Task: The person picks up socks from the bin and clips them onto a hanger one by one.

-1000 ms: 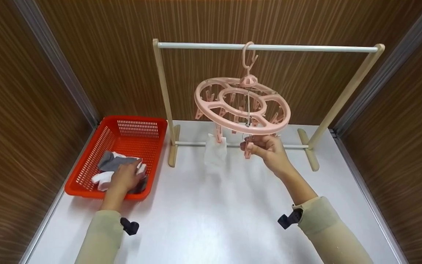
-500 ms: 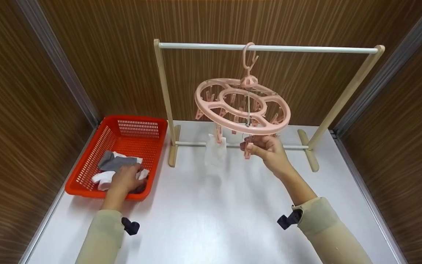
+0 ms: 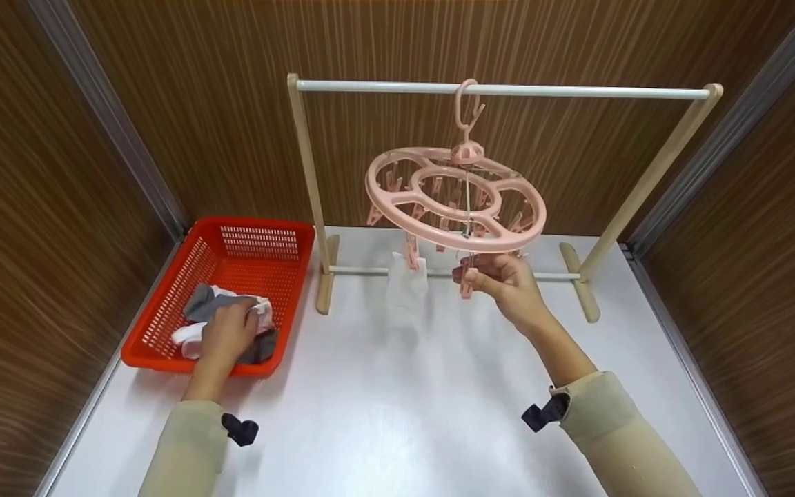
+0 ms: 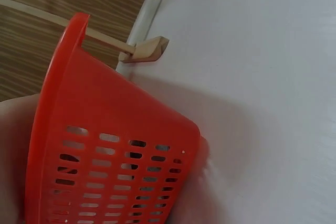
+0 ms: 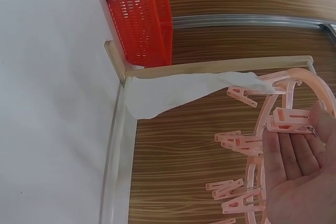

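at lower left, the left hand (image 3: 229, 331) pinches a white cloth (image 3: 264, 316) in the red basket (image 3: 259, 270). right of centre, the right hand (image 3: 508, 290) grips a pink clip (image 3: 466, 287) (thumb in front) below the round hanger (image 3: 439, 237), hooked on the rail (image 3: 577, 90) near the top.

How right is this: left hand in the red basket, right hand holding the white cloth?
Not quite: the right hand holds a pink clip, not the white cloth, as the right wrist view shows. The left hand is in the red basket.
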`<state>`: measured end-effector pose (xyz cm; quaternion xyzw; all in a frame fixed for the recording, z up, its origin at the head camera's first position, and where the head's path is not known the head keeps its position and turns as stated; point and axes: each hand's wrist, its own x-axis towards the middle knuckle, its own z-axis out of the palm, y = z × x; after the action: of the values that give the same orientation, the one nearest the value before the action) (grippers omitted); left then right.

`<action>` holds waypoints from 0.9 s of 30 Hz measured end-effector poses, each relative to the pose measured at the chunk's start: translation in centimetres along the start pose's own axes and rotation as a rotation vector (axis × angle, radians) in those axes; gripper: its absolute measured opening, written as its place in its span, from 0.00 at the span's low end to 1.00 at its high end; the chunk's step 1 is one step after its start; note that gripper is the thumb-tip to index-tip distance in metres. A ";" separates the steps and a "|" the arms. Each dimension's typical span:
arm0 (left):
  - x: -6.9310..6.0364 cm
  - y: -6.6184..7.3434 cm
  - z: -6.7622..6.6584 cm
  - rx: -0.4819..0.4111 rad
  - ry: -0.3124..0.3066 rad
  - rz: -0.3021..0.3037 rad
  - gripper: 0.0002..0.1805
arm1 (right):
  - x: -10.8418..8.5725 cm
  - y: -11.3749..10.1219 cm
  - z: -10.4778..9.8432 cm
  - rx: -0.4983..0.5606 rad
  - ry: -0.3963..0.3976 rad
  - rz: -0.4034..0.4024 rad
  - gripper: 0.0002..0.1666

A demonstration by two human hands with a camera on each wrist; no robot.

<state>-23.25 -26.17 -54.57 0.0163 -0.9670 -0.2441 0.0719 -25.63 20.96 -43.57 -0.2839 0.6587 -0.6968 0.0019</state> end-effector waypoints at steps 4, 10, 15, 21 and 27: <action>-0.1 0.2 -0.4 -0.027 0.110 0.024 0.16 | 0.1 -0.1 0.0 0.007 -0.007 -0.004 0.10; 0.2 1.0 -1.1 -0.141 0.276 0.126 0.13 | 0.1 -0.1 -0.1 0.005 -0.006 -0.007 0.10; 0.7 1.8 -1.7 -0.244 0.296 0.110 0.15 | 0.0 -0.1 -0.1 -0.004 0.023 0.007 0.10; 1.0 2.4 -1.7 -0.451 0.205 -0.015 0.14 | -0.1 -0.1 -0.2 -0.003 0.024 0.012 0.11; 0.5 2.5 -1.4 -0.433 0.063 0.013 0.18 | 0.0 -0.1 -0.3 -0.007 0.023 0.017 0.11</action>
<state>-23.56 -24.65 -52.13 0.0021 -0.8893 -0.4450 0.1056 -25.71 21.30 -43.49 -0.2704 0.6636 -0.6975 -0.0006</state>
